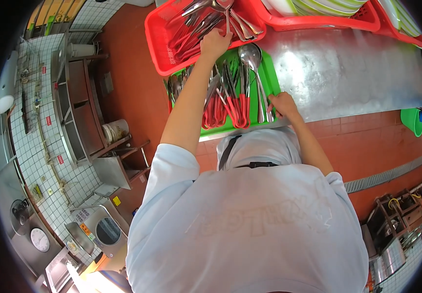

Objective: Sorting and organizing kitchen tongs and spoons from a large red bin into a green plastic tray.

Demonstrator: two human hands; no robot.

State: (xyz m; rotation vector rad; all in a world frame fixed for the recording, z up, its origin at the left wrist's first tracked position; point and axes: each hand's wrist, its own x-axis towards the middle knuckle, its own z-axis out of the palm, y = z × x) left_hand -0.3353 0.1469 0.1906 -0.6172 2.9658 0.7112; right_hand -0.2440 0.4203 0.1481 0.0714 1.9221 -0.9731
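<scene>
My left hand (216, 45) reaches into the red basket (158, 49), its fingers closed round the handle of a metal spoon (227, 19). Loose cutlery, some of it red-handled, lies under and around that hand. Nearer me is a green tray (272, 73) holding tongs with red grips (242, 105), metal spoons and large serving spoons (252, 57). By the tray's right edge, my right hand (284, 105) is curled beside the serving-spoon handles. Whether its fingertips grip a handle or the rim is hidden.
Red baskets (313, 22) of green-and-white plates (325, 7) stand at the back of the steel table (338, 73). Green and blue containers (411, 121) are at the far right. Steel shelving (81, 97) and a drain grate (391, 171) flank the red floor.
</scene>
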